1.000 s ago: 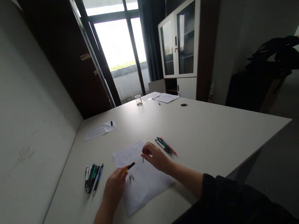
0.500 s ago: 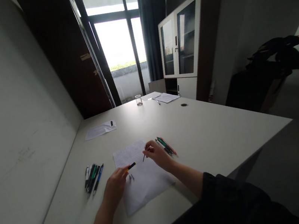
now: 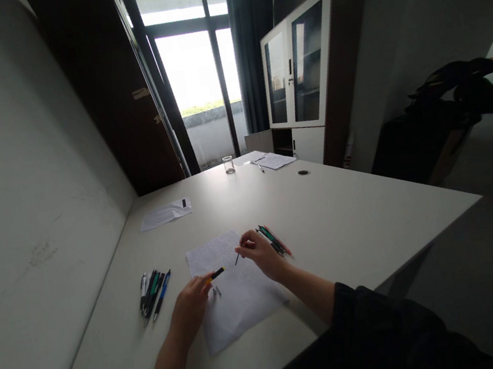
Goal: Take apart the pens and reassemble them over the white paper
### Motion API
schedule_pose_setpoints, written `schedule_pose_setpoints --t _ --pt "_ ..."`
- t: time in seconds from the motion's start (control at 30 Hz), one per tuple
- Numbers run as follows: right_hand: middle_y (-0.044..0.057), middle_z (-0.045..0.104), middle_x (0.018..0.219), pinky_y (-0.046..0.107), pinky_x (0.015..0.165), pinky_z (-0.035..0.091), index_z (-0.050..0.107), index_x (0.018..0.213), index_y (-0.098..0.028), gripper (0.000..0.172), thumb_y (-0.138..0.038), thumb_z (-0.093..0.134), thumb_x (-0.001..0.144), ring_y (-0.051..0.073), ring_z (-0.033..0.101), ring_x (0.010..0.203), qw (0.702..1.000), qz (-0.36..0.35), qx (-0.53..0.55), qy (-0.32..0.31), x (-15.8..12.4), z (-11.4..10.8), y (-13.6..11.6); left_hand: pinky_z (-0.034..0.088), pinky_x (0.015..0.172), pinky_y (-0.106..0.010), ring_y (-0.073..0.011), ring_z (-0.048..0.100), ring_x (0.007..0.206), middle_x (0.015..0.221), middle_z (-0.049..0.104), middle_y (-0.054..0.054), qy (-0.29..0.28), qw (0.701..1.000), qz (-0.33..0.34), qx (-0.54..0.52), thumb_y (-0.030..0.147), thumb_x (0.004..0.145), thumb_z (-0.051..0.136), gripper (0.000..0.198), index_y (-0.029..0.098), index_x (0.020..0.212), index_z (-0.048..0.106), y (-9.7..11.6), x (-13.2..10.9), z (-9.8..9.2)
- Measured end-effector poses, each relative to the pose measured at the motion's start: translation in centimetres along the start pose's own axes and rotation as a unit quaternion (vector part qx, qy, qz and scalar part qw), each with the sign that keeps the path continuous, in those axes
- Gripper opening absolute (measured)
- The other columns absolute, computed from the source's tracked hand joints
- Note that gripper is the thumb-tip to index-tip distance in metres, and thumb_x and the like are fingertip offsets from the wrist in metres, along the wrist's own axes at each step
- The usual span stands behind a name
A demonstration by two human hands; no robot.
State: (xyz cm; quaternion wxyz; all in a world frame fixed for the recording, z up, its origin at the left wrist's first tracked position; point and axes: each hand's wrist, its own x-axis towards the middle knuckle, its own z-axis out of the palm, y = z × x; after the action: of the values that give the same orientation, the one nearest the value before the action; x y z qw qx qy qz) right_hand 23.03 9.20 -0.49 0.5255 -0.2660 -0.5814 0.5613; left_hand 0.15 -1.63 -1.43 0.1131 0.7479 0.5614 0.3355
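Observation:
Over the left part of a written paper sheet [image 3: 243, 310], my left hand [image 3: 192, 302] is closed on a yellow and black pen barrel [image 3: 216, 273]. My right hand [image 3: 257, 252] pinches a thin dark refill [image 3: 238, 257] above the sheet, its tip pointing down and to the left, apart from the barrel. Two small pen parts [image 3: 216, 291] lie on the paper beside my left fingertips. Just past my right hand is a group of pens [image 3: 275, 240], green, red and dark. Another bunch of pens [image 3: 155, 294] lies left of my left hand.
A sheet with a small black item [image 3: 164, 214] lies at the table's far left. A glass jar [image 3: 229, 164] and more papers [image 3: 276, 160] are at the far edge, near a round cable hole [image 3: 303, 173]. The white table [image 3: 373, 214] meets a wall at left.

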Motion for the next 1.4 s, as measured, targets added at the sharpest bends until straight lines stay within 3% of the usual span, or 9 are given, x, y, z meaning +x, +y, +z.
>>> schedule_pose_setpoints --t 1.03,1.4 --pt "-0.002 0.061 0.069 0.028 0.065 0.045 0.056 0.083 -0.020 0.034 -0.039 0.081 0.069 0.015 0.058 0.068 1.000 -0.004 0.027 0.008 0.11 0.01 0.08 0.051 0.069 -0.030 -0.0167 0.060 0.071 0.092 0.066 -0.006 -0.006 1.000 -0.004 -0.025 0.030 0.097 0.043 0.031 0.023 0.122 0.061 -0.13 0.04 0.18" --pt "0.000 0.064 0.074 0.029 0.069 0.047 0.059 0.082 -0.018 0.036 -0.041 0.082 0.066 0.015 0.060 0.073 0.998 0.031 0.004 -0.051 -0.15 0.22 0.13 0.050 0.067 -0.029 -0.0163 0.062 0.070 0.093 0.067 -0.006 -0.001 1.000 0.001 -0.024 0.029 0.098 0.041 0.032 0.022 0.122 0.060 0.51 0.12 -0.08"
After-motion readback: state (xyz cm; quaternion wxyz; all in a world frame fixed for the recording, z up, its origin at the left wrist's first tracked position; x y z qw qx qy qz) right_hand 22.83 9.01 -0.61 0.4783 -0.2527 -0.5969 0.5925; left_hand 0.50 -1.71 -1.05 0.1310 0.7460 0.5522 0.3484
